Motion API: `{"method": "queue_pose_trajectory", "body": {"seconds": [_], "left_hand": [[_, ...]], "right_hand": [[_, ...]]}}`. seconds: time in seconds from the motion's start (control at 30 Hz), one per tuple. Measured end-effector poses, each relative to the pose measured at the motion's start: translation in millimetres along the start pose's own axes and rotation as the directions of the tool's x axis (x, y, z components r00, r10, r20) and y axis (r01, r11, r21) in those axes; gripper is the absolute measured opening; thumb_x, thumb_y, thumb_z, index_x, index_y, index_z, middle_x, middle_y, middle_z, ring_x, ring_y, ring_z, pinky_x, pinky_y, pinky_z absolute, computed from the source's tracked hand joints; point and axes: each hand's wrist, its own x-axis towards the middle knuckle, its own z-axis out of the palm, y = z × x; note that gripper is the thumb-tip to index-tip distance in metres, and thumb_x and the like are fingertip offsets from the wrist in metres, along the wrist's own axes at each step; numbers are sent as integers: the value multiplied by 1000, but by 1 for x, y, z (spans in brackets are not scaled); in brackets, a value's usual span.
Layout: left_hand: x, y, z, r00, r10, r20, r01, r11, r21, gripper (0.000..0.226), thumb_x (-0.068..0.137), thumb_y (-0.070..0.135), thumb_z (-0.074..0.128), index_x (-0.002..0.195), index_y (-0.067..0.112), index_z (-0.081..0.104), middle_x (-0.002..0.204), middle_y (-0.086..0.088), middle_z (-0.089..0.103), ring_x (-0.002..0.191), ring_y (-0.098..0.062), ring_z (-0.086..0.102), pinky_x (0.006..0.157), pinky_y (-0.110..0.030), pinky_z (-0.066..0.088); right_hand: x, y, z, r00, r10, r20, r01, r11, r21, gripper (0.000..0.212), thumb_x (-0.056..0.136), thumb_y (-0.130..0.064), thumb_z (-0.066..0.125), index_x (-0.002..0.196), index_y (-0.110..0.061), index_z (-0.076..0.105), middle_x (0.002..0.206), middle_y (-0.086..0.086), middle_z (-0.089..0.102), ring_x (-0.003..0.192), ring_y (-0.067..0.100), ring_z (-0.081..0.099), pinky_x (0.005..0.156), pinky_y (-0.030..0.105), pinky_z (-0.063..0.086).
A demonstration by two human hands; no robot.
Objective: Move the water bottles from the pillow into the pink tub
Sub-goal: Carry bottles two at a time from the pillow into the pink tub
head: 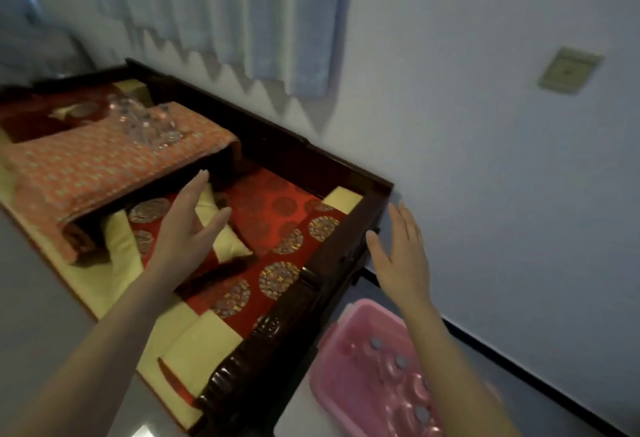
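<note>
left hand: fingers straight and spread, holds nothing | right hand: fingers straight, holds nothing | water bottles: on the orange pillow, well past the left fingertips | pink tub: behind the right fingers, by the wrist, capped bottles inside

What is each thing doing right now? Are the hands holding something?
left hand: open, empty, above the red cushion.
right hand: open, empty, beside the bench end.
water bottles: lying on the orange pillow, untouched.
pink tub: on the floor, uncovered.
bottles in the tub: standing, caps on.
</note>
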Motion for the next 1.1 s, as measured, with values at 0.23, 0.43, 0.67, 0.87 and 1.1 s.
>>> {"method": "queue_pose_trajectory", "body": {"seconds": [0.23,0.43,0.67,0.87,1.1], "left_hand": [[-38,-121,-198,930,-235,-284,236,971,-32,63,82,38,62,140,33,37,147,-4,42,131,-15,38,100,-33,32],[-64,-221,-336,851,-327,-412,373,927,34,60,83,20,68,139,17,45,143,-11,47,131,-27,43,104,-37,33],[-43,-310,-421,815,-390,-429,425,905,-15,62,84,24,68,141,21,43,144,-7,46,132,-25,43,107,-44,35],[21,-381,-458,838,-384,-386,411,912,-15,62,84,24,68,141,20,43,145,-6,44,133,-22,40,108,-39,33],[139,-474,-509,856,-383,-346,403,915,-14,64,85,32,66,142,28,38,148,2,40,135,-17,37,108,-37,32]], "right_hand": [[1,-158,104,989,-131,72,120,983,141,66,94,-47,47,151,-25,22,160,-9,14,146,9,12,117,44,25],[-13,-273,191,960,-225,168,202,969,142,69,93,-51,46,151,-28,17,160,-10,10,146,9,10,118,46,22],[3,-375,281,947,-249,201,225,965,135,69,91,-46,53,150,-23,24,159,-8,15,146,10,13,118,45,22],[46,-437,368,951,-230,208,202,968,147,71,89,-42,58,149,-21,27,159,-6,18,146,11,15,118,44,21],[131,-515,477,965,-173,199,137,973,183,78,86,-50,58,151,-25,23,159,-8,18,146,13,17,114,39,26]]}}
